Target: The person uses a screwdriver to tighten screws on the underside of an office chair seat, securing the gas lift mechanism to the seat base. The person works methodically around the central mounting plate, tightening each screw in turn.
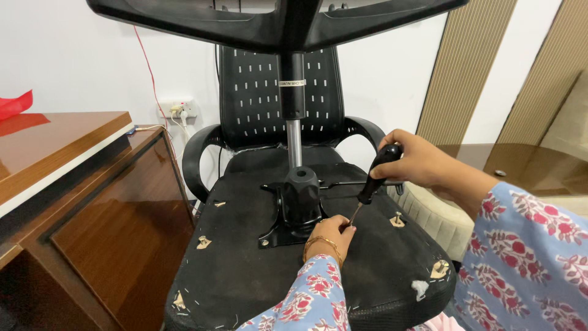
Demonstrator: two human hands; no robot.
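Note:
An upturned office chair seat (245,270) faces me, its black underside fabric stapled round the edge. A black metal mechanism plate (291,230) with a gas-lift column (294,138) stands at its middle. My right hand (416,162) grips the black handle of a screwdriver (375,178), tilted down to the left. Its thin tip meets the plate's near right corner. My left hand (331,236) rests on the seat there, fingers pinched around the tip. A gold bangle circles that wrist.
The chair's star base (275,18) spreads overhead. Another black chair's perforated backrest (257,92) stands behind. A brown wooden desk (67,184) is at the left, a glass table (527,165) at the right. A wall socket (177,110) holds plugs.

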